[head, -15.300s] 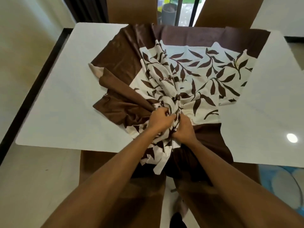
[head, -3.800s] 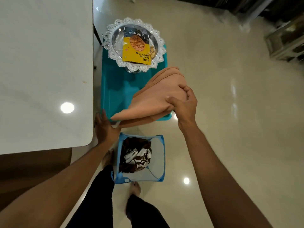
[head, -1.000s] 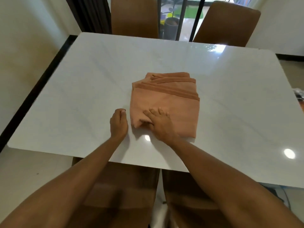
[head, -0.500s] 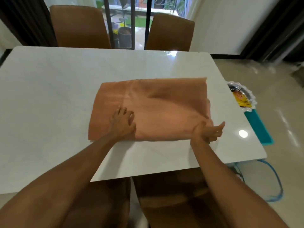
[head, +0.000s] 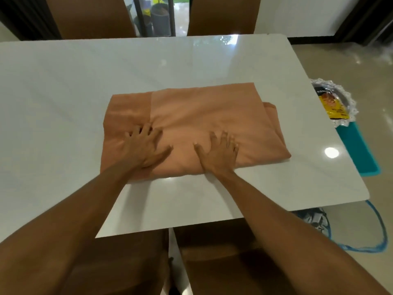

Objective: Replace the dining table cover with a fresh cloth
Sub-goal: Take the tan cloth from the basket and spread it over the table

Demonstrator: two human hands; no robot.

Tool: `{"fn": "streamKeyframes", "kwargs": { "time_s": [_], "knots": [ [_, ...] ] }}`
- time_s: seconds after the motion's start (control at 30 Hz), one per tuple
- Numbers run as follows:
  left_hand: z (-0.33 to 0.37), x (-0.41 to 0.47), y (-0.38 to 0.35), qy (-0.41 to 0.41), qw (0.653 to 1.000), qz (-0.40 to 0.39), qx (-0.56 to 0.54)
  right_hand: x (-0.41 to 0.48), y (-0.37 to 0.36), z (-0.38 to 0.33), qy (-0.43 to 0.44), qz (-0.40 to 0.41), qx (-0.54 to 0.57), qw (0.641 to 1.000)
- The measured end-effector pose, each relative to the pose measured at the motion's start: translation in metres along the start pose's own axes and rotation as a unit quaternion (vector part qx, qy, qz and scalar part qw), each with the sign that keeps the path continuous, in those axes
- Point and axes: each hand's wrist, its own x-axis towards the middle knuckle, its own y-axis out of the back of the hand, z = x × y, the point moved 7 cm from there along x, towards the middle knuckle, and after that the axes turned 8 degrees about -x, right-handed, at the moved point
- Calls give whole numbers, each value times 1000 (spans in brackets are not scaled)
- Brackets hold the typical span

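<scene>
A peach-orange cloth (head: pixel 202 111), partly unfolded into a wide rectangle with extra folds bunched at its right end, lies on the bare white dining table (head: pixel 63 81). My left hand (head: pixel 144 145) rests flat on the cloth's near left part, fingers spread. My right hand (head: pixel 219 150) lies flat on its near middle, fingers spread too. Neither hand grips anything. The old brown leaf-print cover (head: pixel 314 220) peeks out of a blue mesh basket on the floor at the right.
Two brown chairs (head: pixel 89 15) stand at the far side, two more under the near edge (head: pixel 131 262). Right of the table, a silver tray (head: pixel 340 105) with a yellow packet sits on a teal stool (head: pixel 359 150). The blue basket rim (head: pixel 378 241) is on the floor.
Within the last second the cloth went from a small folded square to a wide rectangle. My right hand moved from its right edge to lie flat on the near middle.
</scene>
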Motion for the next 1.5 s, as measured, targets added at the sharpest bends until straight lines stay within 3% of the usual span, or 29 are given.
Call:
{"fn": "streamKeyframes", "kwargs": {
  "time_s": [0.2,0.33,0.43,0.53,0.6,0.67,0.87,1.0,1.1,1.27,1.4,1.5],
  "knots": [
    [-7,-82,3,123,989,51,-63,49,10,-83,157,-97,-104,977],
    [-15,-123,8,178,964,94,-171,45,-8,-157,223,-181,-122,950],
    [-60,-152,21,214,950,154,-168,5,-13,-200,264,-99,-73,957],
    [-116,-177,24,320,921,157,-160,-49,-16,-209,257,29,-2,966],
    [-153,-195,19,407,883,129,-194,-83,-37,-210,241,7,-19,970],
    [-177,-204,12,438,861,112,-231,-106,-61,-213,244,-62,-34,967],
    [-173,-201,22,371,870,169,-277,-106,-74,-221,241,-118,-58,962],
    [-169,-192,19,348,888,110,-281,-105,-75,-222,242,-119,-75,960],
    [-166,-194,17,329,891,127,-287,-106,-75,-223,230,-124,-83,962],
    [-166,-192,14,302,862,91,-396,-106,-58,-232,225,-110,-82,965],
    [-146,-176,56,203,886,93,-406,-90,-18,-250,163,-104,38,980],
    [-126,-161,81,165,869,94,-457,-77,5,-278,118,-160,181,963]
  ]
}}
